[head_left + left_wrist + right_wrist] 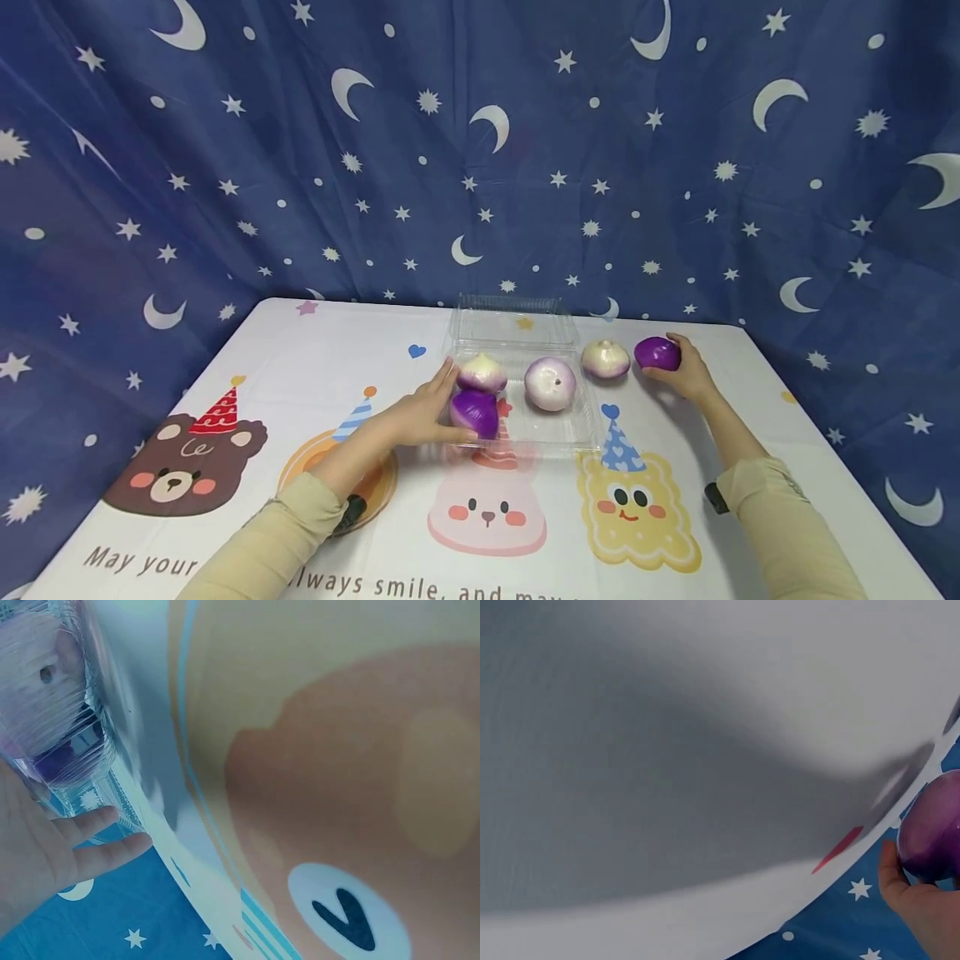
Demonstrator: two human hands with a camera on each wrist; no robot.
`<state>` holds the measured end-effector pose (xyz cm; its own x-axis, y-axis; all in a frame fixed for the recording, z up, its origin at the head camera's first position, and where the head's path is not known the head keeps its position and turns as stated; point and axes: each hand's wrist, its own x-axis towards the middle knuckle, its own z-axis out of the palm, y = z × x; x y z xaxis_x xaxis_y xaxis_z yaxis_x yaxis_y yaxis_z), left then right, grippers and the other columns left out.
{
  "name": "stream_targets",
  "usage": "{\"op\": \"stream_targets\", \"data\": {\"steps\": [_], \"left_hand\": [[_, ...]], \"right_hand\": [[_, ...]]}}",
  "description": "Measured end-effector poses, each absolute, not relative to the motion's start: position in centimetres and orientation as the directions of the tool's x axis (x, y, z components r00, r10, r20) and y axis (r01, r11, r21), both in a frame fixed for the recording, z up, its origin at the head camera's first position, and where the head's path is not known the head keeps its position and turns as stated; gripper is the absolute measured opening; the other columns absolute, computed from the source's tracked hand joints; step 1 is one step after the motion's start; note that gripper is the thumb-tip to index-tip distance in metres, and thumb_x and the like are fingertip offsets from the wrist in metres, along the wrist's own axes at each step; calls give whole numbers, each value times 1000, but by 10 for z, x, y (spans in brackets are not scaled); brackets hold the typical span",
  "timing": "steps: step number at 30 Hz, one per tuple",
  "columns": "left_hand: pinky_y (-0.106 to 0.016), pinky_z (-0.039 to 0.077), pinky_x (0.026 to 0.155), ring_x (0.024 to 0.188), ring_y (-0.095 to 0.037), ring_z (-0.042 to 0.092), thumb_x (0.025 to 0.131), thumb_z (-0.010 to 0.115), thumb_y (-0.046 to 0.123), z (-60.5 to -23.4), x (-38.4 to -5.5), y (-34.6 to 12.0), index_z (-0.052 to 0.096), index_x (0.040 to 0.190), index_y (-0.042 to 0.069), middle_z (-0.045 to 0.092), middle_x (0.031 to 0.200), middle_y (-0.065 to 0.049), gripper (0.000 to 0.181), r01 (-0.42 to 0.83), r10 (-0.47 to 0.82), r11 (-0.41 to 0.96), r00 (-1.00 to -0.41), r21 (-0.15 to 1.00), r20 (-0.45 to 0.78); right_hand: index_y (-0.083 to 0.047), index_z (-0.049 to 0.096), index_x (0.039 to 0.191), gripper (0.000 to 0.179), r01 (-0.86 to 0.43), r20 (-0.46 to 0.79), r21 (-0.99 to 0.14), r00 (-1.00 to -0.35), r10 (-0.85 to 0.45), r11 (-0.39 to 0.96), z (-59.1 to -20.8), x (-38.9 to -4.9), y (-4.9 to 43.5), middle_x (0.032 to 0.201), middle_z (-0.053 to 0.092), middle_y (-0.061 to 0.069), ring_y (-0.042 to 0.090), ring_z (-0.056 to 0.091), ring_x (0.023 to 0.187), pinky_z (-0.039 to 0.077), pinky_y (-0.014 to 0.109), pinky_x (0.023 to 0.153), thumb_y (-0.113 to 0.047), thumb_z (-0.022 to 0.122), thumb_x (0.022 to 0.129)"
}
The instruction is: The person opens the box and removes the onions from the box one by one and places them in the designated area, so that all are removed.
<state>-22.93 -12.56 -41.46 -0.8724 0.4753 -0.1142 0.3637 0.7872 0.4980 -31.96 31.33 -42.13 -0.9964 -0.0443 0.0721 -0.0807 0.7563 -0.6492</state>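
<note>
Purple onion (657,353) is gripped by right hand (690,375) near pale onion (606,359); box (558,429) with three onions (550,384) is flanked by left hand (420,414), fingers spread.

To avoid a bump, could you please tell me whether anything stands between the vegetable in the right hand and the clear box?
Yes: a pale vegetable lies on the table between the purple vegetable in the right hand and the clear box, just outside the box's right edge.
</note>
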Motion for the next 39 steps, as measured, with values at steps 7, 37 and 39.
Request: {"op": "stream_targets", "data": {"steps": [7, 37, 39], "left_hand": [[-61, 30, 107, 143, -42, 16, 77, 64, 64, -414, -230, -125, 3, 151, 1, -8, 159, -15, 114, 362, 477, 790, -870, 494, -124], [-61, 33, 105, 142, -42, 19, 77, 63, 64, -414, -234, -125, 1, 151, 2, -10, 159, -14, 114, 366, 473, 807, -870, 463, -139], [-61, 32, 106, 142, -42, 18, 77, 63, 64, -414, -234, -126, 0, 151, 2, -10, 159, -14, 115, 366, 476, 806, -867, 466, -143]], "right_hand": [[14, 11, 143, 89, -32, -5, -634, -999, -45, 772, -426, -323, 311, 143, 20, 41, 56, 24, 131, 23, 63, 109, -19, 69, 83], [8, 7, 146, 96, 36, -79, -632, -997, -18, 774, -423, -329, 305, 139, 17, 46, 60, 25, 128, 24, 64, 108, -21, 71, 81], [8, 6, 146, 96, 53, -92, -634, -996, -7, 771, -422, -329, 306, 139, 17, 46, 60, 25, 128, 25, 64, 108, -21, 71, 81]]}}
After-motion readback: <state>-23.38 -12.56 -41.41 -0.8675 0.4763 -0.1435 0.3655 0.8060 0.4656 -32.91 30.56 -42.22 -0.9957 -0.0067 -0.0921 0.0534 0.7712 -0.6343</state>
